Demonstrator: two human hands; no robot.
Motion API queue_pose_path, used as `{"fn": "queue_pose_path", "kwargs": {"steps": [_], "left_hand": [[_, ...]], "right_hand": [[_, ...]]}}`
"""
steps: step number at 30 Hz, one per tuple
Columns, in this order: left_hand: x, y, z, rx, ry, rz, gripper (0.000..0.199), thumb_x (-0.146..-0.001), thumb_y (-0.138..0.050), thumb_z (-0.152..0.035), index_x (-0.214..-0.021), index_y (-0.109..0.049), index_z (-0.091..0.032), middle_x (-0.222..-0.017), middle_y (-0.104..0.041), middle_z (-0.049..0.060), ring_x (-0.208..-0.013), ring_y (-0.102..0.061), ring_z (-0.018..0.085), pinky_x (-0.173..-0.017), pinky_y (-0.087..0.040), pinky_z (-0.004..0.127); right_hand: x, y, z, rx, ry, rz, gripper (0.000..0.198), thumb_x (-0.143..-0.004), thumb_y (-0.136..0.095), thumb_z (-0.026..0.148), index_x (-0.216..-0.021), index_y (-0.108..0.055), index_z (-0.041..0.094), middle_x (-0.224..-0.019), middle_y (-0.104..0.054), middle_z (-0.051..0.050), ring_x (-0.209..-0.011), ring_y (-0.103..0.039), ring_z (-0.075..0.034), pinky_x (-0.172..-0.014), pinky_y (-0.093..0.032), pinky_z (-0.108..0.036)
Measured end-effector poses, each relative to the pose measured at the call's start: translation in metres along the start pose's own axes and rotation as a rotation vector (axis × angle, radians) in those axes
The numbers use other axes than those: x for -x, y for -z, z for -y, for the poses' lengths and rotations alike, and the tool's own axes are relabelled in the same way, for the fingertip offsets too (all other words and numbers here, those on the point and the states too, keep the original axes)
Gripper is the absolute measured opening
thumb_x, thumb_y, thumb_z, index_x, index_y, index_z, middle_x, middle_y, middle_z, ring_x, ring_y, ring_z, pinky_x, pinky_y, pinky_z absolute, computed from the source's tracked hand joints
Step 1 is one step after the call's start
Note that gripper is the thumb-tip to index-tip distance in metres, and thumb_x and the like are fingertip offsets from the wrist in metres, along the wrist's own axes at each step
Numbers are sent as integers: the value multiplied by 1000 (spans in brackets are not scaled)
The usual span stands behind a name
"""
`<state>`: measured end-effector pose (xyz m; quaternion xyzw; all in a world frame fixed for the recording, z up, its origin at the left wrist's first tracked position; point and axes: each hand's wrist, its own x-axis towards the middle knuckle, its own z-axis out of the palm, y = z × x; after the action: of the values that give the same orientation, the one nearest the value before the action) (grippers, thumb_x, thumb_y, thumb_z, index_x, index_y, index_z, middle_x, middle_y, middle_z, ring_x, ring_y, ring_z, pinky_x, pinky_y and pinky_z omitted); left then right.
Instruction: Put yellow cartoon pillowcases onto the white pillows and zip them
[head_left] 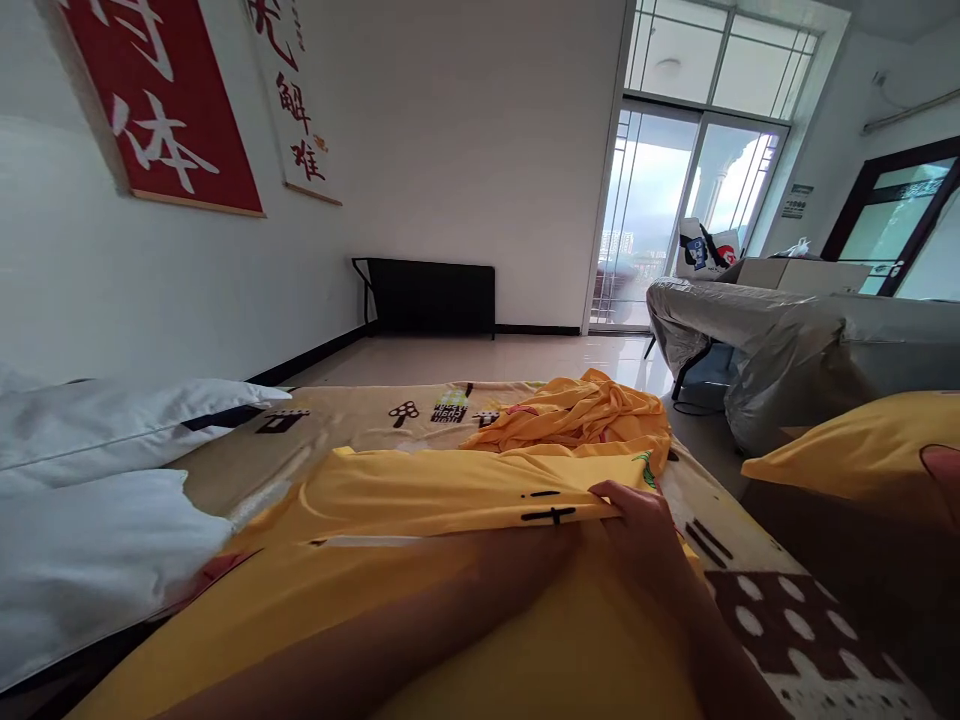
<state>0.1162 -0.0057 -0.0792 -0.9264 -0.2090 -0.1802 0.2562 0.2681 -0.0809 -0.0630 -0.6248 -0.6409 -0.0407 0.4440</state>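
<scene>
A yellow fabric cover [465, 490] with black printed marks is spread across the bed in front of me. My right hand [637, 515] pinches its folded edge between thumb and fingers, on the right side. My left forearm [450, 590] reaches in from below, and the hand goes under that edge into the cover, so its fingers are hidden. A white strip shows along the opening at the left. Just beyond lies a crumpled heap of yellow-orange cloth [577, 410].
White pillows [90, 530] lie at the left. A patterned blanket [352, 415] covers the bed. At the right are a yellow printed cushion-like bundle [862, 450] and plastic-wrapped furniture [787, 330]. A black folded table [435, 297] leans against the far wall near a glass door [652, 210].
</scene>
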Motion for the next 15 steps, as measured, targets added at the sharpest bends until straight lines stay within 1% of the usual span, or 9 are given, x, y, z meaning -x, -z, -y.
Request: {"fn": "queue_pose_path", "kwargs": {"steps": [2, 4, 6, 8, 9, 11, 13, 15], "left_hand": [[1, 0, 2, -7, 15, 4, 43, -86, -36, -9, -127, -47, -16, -119, -61, 15, -103, -61, 29, -86, -49, 43], [1, 6, 2, 67, 2, 81, 42, -85, -36, -8, -124, -49, -16, -116, -62, 15, -98, -63, 30, -80, -51, 44], [0, 14, 1, 181, -80, 145, 39, -84, -38, -7, -120, -50, -14, -112, -64, 14, -90, -65, 27, -73, -53, 40], [-4, 21, -4, 288, -174, 179, 34, -83, -39, -8, -114, -51, -12, -110, -63, 12, -89, -65, 23, -71, -54, 34], [-7, 24, -8, 323, -208, 188, 31, -83, -40, -10, -112, -52, -11, -109, -63, 13, -90, -64, 22, -73, -54, 33], [-17, 26, -18, 346, -257, 193, 28, -83, -42, -14, -109, -53, -9, -109, -61, 14, -97, -61, 23, -80, -52, 34], [-30, 23, -27, 334, -284, 160, 35, -85, -42, -21, -115, -51, -6, -118, -56, 19, -109, -55, 28, -89, -48, 38], [-44, 16, -35, 321, -318, 103, 43, -88, -38, -27, -125, -45, -4, -131, -47, 22, -124, -43, 33, -99, -41, 43]], "right_hand": [[-2, 3, -3, -20, -4, 15, 25, -69, -41, 14, -76, -64, 21, -72, -69, -2, -66, -61, -15, -60, -38, -22], [-6, 6, -10, 0, -22, 39, 30, -68, -41, 12, -82, -65, 22, -79, -71, -2, -71, -63, -16, -64, -40, -23], [-10, 9, -19, 80, -48, 60, 35, -66, -41, 10, -85, -66, 22, -80, -70, -3, -72, -62, -17, -65, -40, -24], [-14, 13, -28, 197, -87, 59, 37, -63, -40, 8, -85, -68, 21, -77, -69, -4, -69, -61, -17, -64, -39, -25], [-15, 15, -31, 251, -107, 52, 37, -63, -41, 7, -84, -68, 21, -76, -68, -4, -68, -60, -17, -62, -38, -25], [-15, 20, -33, 325, -134, 42, 35, -65, -42, 7, -81, -69, 21, -78, -66, -5, -68, -60, -16, -60, -37, -25], [-12, 25, -32, 358, -157, 42, 31, -66, -46, 9, -80, -70, 23, -83, -67, -3, -69, -60, -15, -59, -37, -24], [-10, 29, -29, 394, -172, 44, 32, -66, -47, 8, -83, -70, 24, -92, -67, -2, -74, -61, -15, -61, -38, -23]]}}
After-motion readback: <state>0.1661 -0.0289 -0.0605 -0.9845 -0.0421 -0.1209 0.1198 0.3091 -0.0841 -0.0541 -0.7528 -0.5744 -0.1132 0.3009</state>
